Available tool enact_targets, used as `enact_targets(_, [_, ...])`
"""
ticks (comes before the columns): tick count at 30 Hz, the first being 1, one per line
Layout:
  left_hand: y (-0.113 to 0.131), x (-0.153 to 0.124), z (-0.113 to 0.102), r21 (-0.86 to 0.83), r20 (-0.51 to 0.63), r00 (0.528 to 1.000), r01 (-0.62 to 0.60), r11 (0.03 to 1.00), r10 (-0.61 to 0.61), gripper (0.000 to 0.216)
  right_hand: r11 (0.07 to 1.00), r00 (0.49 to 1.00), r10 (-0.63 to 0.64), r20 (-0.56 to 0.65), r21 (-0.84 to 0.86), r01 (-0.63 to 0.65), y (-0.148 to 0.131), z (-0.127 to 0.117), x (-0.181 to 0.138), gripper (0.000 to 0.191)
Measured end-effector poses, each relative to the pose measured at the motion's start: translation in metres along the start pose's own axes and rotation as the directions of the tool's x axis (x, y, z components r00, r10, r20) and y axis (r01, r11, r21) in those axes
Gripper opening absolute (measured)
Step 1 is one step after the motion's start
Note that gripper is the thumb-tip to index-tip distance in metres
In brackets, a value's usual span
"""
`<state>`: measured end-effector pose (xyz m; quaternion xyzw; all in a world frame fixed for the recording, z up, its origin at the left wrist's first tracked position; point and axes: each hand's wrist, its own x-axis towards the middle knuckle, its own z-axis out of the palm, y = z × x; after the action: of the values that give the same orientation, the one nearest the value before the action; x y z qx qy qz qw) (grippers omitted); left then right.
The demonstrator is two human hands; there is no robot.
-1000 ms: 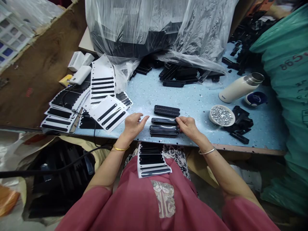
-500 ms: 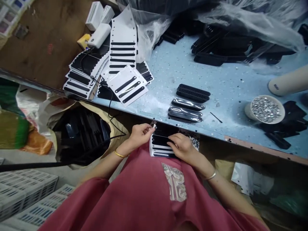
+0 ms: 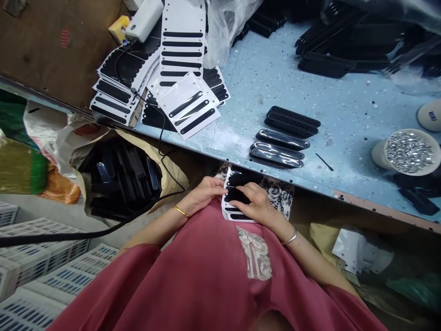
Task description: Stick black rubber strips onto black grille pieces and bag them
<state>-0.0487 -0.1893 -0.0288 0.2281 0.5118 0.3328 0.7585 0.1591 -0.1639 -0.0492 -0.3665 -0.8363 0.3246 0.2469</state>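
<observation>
A stack of white sheets with black adhesive strips (image 3: 237, 216) rests on my lap, just below the bench edge. My left hand (image 3: 208, 192) is closed at its left edge, thumb and forefinger pinched on the sheet. Across the strips lies my right hand (image 3: 257, 202), thumb and forefinger apart and touching the sheet, the other fingers curled. Whether a strip is lifted under these fingers I cannot tell. On the bench above are glossy black bars (image 3: 277, 155) and perforated black bars (image 3: 292, 122).
More strip sheets (image 3: 193, 108) lie at the bench's left, beside a white device with a cable (image 3: 144, 20). A tub of small silvery pieces (image 3: 408, 151) stands right. An open sack (image 3: 172, 177) of black parts is at my left, white crates (image 3: 58, 271) below it.
My left fingers have come down from the sheet's upper left corner to its left edge. My right hand has shifted slightly left over the strips. The camera view has moved.
</observation>
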Motion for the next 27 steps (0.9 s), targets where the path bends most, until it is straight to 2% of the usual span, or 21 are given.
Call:
enact_targets(5, [-0.005, -0.008, -0.002, 0.03, 0.06, 0.997, 0.048, 0.998, -0.05, 0.027, 1.0, 1.0, -0.004, -0.006, -0.009, 0.004, -0.001, 0.0, -0.001, 0.031])
enact_targets(10, [-0.005, -0.006, 0.002, 0.045, 0.04, 0.999, -0.006, 0.999, 0.004, 0.028, 0.987, 1.0, 0.01, 0.019, 0.158, -0.013, -0.004, 0.003, 0.001, 0.027])
enact_targets(15, [-0.005, -0.001, 0.009, 0.077, 0.057, 0.997, -0.049, 0.996, 0.045, 0.03, 0.906, 0.981, 0.188, 0.054, 0.375, -0.194, -0.002, 0.009, 0.007, 0.033])
enact_targets(21, [-0.01, 0.002, 0.006, 0.107, 0.017, 1.0, -0.02, 0.994, 0.018, 0.027, 0.781, 0.936, 0.35, 0.043, 0.538, -0.317, -0.006, 0.012, 0.009, 0.022])
enact_targets(24, [-0.013, 0.002, 0.003, 0.157, -0.031, 0.999, -0.004, 0.988, 0.009, 0.024, 0.751, 0.913, 0.408, 0.004, 0.567, -0.338, -0.008, -0.006, 0.004, 0.017])
enact_targets(27, [-0.012, 0.001, 0.001, 0.26, -0.068, 0.997, -0.017, 0.966, 0.036, 0.021, 0.709, 0.868, 0.484, -0.112, 0.631, -0.314, -0.012, -0.052, -0.007, 0.008])
